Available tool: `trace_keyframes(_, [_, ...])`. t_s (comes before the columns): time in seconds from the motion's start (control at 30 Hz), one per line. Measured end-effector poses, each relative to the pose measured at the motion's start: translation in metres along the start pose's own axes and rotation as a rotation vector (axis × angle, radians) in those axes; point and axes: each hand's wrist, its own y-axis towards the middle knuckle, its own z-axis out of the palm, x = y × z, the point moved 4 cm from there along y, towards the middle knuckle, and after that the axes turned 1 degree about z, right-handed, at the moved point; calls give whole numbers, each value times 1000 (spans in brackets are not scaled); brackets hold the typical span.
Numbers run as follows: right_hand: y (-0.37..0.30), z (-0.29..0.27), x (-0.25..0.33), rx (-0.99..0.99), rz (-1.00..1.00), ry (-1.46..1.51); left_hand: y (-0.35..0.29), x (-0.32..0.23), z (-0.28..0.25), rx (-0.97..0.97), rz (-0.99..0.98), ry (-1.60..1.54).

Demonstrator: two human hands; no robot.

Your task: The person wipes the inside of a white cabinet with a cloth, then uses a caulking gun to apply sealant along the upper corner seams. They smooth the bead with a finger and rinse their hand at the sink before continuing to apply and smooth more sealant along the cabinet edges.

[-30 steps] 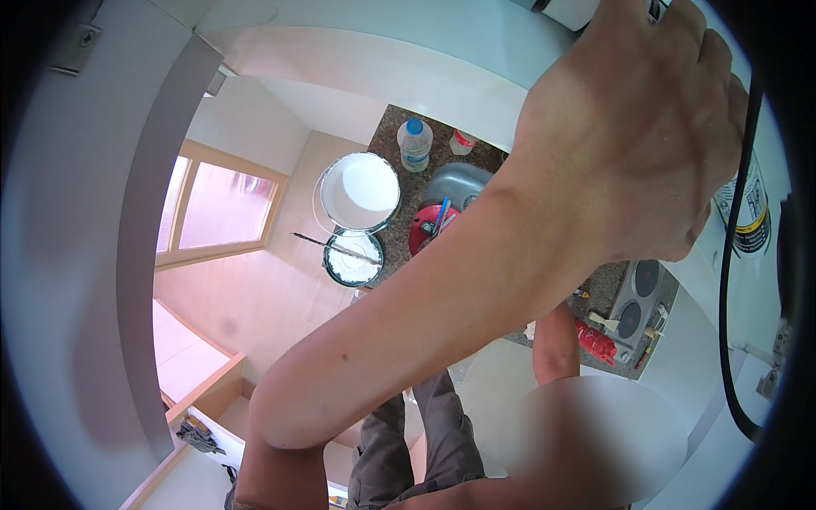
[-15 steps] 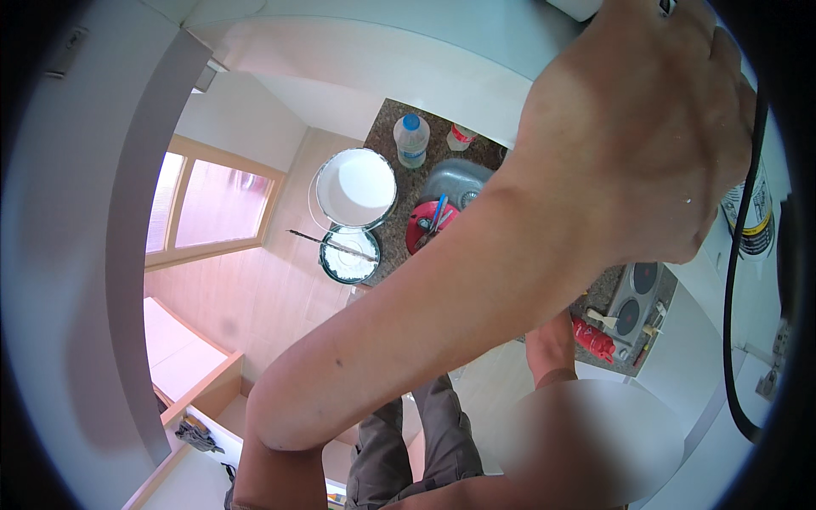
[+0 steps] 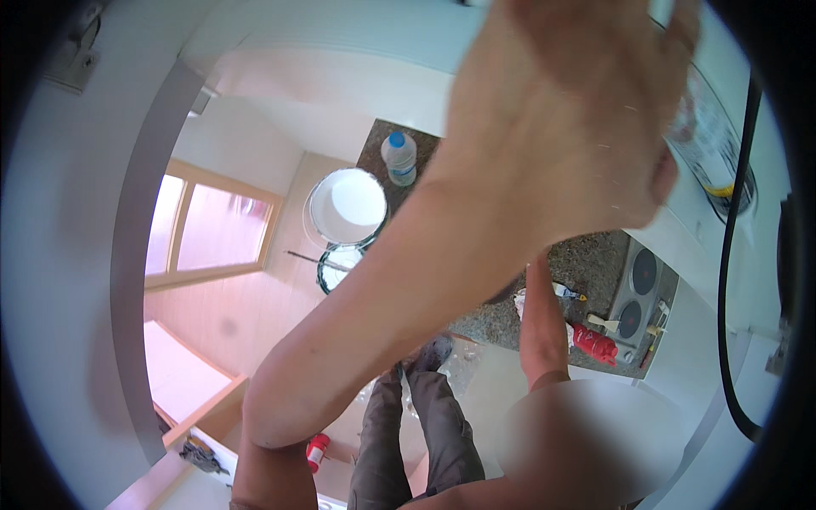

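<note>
My left arm rises from the lower left, and my left hand (image 3: pixel 578 110) fills the top right, fingers curled, close against a white surface. Beside it sits a clear fitting with a yellow part (image 3: pixel 710 144). Whether the hand grips anything is hidden. My right forearm (image 3: pixel 542 327) reaches down toward the speckled stone counter (image 3: pixel 591 259); its hand is hidden behind my left forearm, near a white crumpled thing (image 3: pixel 520 299).
Far below stand a white bucket (image 3: pixel 348 204), a dark-rimmed bucket with a stick (image 3: pixel 338 265), a blue-capped bottle (image 3: pixel 398 157), a two-ring hob (image 3: pixel 637 297), a brush (image 3: pixel 603 323) and a red object (image 3: pixel 595 344). A black cable (image 3: pixel 729 289) hangs at right. A window (image 3: pixel 212 229) is at left.
My left hand has shifted left and nearer the camera, covering more of the upper right. The dark object seen above it earlier is out of view.
</note>
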Motion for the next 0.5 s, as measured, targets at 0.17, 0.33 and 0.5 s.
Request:
trace_keyframes(0.17, [22, -6, -2, -101, -111, 164, -94, -12, -19, -121, -258, -7])
trace_keyframes(0.33, [31, 24, 9, -8, -295, 266, -266, -114, 168, 490, -953, -594])
trace_keyframes(0.5, [27, 37, 15, -36, -419, 114, -267, -122, 307, 714, -1255, -1260])
